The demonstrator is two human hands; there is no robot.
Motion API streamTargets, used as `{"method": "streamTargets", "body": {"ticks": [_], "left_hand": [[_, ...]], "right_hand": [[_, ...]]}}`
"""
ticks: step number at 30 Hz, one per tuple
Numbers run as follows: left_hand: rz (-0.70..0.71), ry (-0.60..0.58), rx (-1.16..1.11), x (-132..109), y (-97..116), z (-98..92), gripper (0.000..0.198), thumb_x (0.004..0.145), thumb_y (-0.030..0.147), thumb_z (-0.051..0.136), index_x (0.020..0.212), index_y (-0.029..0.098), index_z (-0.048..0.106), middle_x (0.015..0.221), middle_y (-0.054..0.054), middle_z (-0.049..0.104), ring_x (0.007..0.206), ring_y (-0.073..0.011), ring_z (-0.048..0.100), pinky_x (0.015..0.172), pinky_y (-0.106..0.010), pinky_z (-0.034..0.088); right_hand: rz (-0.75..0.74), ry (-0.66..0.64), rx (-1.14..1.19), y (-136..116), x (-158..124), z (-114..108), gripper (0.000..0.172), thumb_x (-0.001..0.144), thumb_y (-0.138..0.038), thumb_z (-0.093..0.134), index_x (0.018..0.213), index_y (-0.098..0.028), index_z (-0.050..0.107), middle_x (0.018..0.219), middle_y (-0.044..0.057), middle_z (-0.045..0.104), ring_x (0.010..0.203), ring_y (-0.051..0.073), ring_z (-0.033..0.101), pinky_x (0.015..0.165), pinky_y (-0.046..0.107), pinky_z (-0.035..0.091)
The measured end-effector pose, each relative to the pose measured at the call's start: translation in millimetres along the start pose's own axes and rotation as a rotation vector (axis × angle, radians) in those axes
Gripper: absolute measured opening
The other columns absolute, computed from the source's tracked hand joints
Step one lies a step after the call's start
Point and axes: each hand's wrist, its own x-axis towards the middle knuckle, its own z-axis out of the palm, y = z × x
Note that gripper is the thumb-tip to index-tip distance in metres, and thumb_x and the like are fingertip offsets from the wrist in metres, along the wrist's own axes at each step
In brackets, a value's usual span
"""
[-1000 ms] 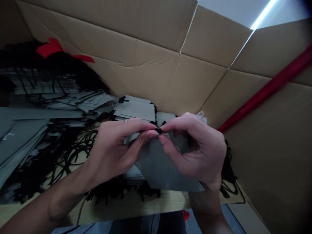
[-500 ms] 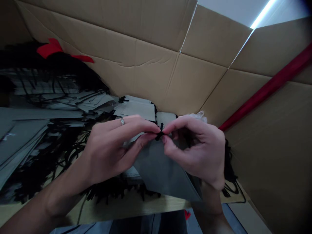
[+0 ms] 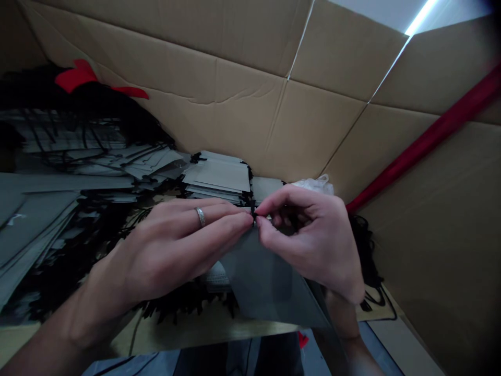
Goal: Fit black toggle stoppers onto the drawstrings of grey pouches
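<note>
A small black cord knot [image 3: 253, 213] sits at the top edge of a grey card panel [image 3: 274, 282], between my two hands. My left hand [image 3: 183, 240], with a ring on one finger, has its fingers pressed together and their tips on the knot's left side. From the right, my right hand [image 3: 313, 235] pinches the cord between thumb and index finger. The panel hangs below the fingertips, tilted, its lower part in front of my right wrist.
Stacked grey cards with black cords [image 3: 219, 175] stand behind my hands. More cards [image 3: 35, 219] and black cords fill the left. Cardboard walls [image 3: 250, 115] rise behind, a red strip [image 3: 426, 138] crosses at right, and clear plastic [image 3: 319, 184] lies near the corner.
My left hand has rolled over, its fingers now flatter and closer together at the knot. The knot has shifted slightly left, and the panel's lower end has swung a little right.
</note>
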Motion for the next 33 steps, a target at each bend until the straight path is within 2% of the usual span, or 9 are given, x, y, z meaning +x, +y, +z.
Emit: {"method": "streamTargets", "body": {"ticks": [5,8,11,19,25,28,33], "left_hand": [[0.008,-0.006,0.021,0.1,4.3,0.7,0.010,0.112,0.010,0.073,0.117,0.019,0.073,0.109,-0.007,0.088,0.093,-0.0245,0.090,0.085,-0.034,0.075],[0.043,0.012,0.017,-1.0,0.5,2.9,0.007,0.114,0.012,0.071,0.119,0.017,0.072,0.108,-0.008,0.087,0.089,-0.0222,0.088,0.082,-0.031,0.073],[0.081,0.041,0.030,-3.0,-5.6,6.1,0.004,0.114,0.017,0.076,0.115,0.018,0.073,0.101,-0.004,0.085,0.081,-0.0184,0.085,0.075,-0.028,0.068],[0.029,0.035,0.016,-0.2,-6.4,6.5,0.002,0.114,0.021,0.075,0.113,0.021,0.074,0.097,0.000,0.084,0.081,-0.0151,0.084,0.073,-0.023,0.065],[-0.017,0.067,-0.062,4.8,-7.6,12.0,0.013,0.106,0.015,0.079,0.113,0.025,0.075,0.095,0.004,0.085,0.075,-0.0127,0.082,0.068,-0.022,0.064],[-0.088,0.092,-0.123,5.8,-10.3,14.7,0.017,0.098,0.013,0.083,0.106,0.027,0.075,0.091,0.006,0.085,0.075,-0.0124,0.083,0.067,-0.022,0.064],[-0.176,0.092,-0.302,10.9,-14.1,16.8,0.016,0.089,0.012,0.083,0.091,0.026,0.075,0.080,0.006,0.081,0.065,-0.0121,0.076,0.060,-0.024,0.060]], "right_hand": [[-0.121,0.044,-0.177,-1.3,-6.2,4.1,0.009,0.085,-0.012,0.078,0.087,-0.019,0.083,0.070,-0.007,0.070,0.059,0.007,0.062,0.058,0.022,0.050],[-0.223,0.078,-0.274,-2.2,-9.5,7.5,0.009,0.086,-0.010,0.076,0.087,-0.017,0.081,0.072,-0.005,0.071,0.061,0.008,0.062,0.063,0.024,0.052],[-0.284,0.084,-0.324,-2.6,-10.0,9.5,0.009,0.089,-0.009,0.075,0.089,-0.016,0.081,0.074,-0.004,0.073,0.064,0.009,0.064,0.063,0.024,0.051],[-0.387,0.033,-0.326,3.1,-3.0,5.8,0.008,0.090,-0.010,0.076,0.089,-0.016,0.080,0.078,-0.003,0.075,0.067,0.009,0.066,0.066,0.023,0.052],[-0.307,-0.019,-0.206,7.0,3.2,5.2,0.009,0.085,-0.008,0.077,0.086,-0.017,0.078,0.078,-0.005,0.075,0.064,0.006,0.061,0.062,0.021,0.050],[-0.246,-0.053,-0.129,7.8,6.0,5.0,0.011,0.083,-0.007,0.076,0.083,-0.018,0.077,0.074,-0.007,0.072,0.062,0.006,0.058,0.063,0.021,0.051],[-0.104,-0.133,0.022,9.6,8.0,2.5,0.013,0.082,-0.009,0.076,0.084,-0.021,0.078,0.073,-0.006,0.071,0.064,0.009,0.061,0.059,0.022,0.050]]}}
